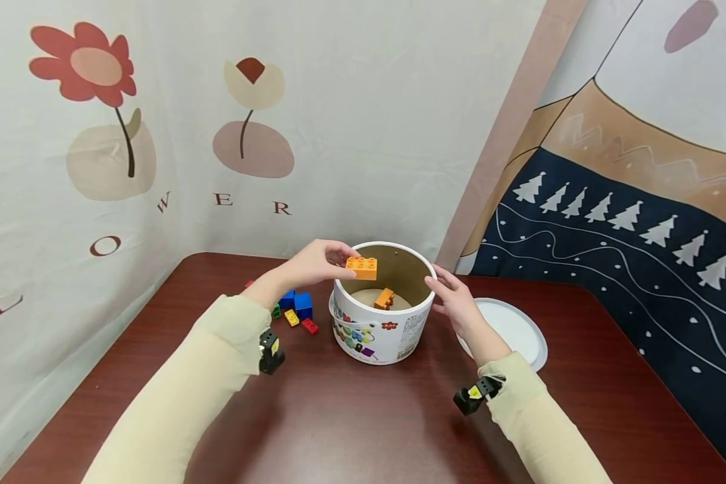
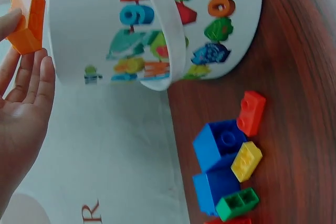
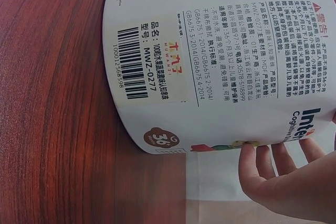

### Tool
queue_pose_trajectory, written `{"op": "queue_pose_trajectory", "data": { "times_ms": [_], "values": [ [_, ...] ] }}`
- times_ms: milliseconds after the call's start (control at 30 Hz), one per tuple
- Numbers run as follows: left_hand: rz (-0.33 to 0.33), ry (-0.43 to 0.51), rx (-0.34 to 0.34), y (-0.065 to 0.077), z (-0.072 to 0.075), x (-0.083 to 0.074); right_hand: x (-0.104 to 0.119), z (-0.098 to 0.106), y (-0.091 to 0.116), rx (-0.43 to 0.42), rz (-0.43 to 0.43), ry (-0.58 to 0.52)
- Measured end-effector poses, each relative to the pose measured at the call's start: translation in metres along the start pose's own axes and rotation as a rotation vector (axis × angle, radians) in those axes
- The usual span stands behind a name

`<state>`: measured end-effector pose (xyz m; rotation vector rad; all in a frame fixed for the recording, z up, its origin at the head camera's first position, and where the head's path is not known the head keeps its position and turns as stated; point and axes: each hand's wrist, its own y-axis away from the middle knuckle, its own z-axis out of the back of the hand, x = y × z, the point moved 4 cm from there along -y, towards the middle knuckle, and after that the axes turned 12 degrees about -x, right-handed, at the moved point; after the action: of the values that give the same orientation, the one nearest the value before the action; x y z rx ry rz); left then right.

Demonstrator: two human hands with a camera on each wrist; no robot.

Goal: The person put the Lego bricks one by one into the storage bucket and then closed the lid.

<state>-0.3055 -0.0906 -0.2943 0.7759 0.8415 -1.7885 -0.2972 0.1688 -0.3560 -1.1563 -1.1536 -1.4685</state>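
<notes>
My left hand (image 1: 317, 261) pinches an orange building brick (image 1: 363, 269) between thumb and fingers, above the left part of a white bucket's rim. The same brick (image 2: 32, 18) shows clear of the wall in the left wrist view. Inside the bucket (image 1: 378, 349), which stands upright with its top uncovered, another orange brick (image 1: 384, 299) lies on the bottom. My right hand (image 1: 460, 306) holds the bucket at its right rim, thumb near the edge. In the right wrist view its fingers (image 3: 265, 162) lie against the printed wall.
Left of the bucket lie loose bricks: blue (image 2: 218, 142), yellow (image 2: 247, 161), red (image 2: 251, 113) and green (image 2: 237, 204). A white round lid (image 1: 514, 329) rests on the brown table (image 1: 369, 423) at the right. Printed curtains (image 1: 363, 134) hang close behind the table.
</notes>
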Motion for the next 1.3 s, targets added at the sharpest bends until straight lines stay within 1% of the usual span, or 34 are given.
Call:
{"op": "queue_pose_trajectory", "data": {
  "times_ms": [267,500,600,700,833,900,1000,1167,1300],
  "values": [
    [-0.009,0.020,0.033,-0.007,-0.017,-0.012,-0.003,0.000,0.000,-0.001,-0.014,0.000],
    [-0.024,0.011,0.045,-0.010,-0.028,-0.014,-0.007,-0.002,-0.001,-0.002,-0.033,0.009],
    [-0.034,0.019,0.053,-0.011,-0.030,-0.014,-0.007,-0.002,-0.001,0.000,-0.031,0.007],
    [-0.041,0.023,0.054,-0.011,-0.029,-0.013,-0.007,-0.002,-0.001,0.004,-0.030,0.005],
    [-0.032,0.033,0.016,-0.010,-0.016,-0.009,-0.006,-0.004,-0.002,0.004,-0.026,-0.003],
    [-0.028,0.042,-0.017,-0.008,-0.005,-0.003,-0.004,-0.005,-0.002,0.005,-0.019,-0.012],
    [-0.013,0.047,-0.070,-0.004,0.012,0.009,-0.001,-0.005,-0.002,0.006,-0.013,-0.017],
    [0.057,0.026,-0.154,0.011,0.039,0.041,0.001,-0.001,-0.002,0.008,-0.008,-0.008],
    [0.137,-0.003,-0.199,0.026,0.056,0.071,0.000,0.002,-0.002,0.006,-0.008,-0.002]
  ]
}}
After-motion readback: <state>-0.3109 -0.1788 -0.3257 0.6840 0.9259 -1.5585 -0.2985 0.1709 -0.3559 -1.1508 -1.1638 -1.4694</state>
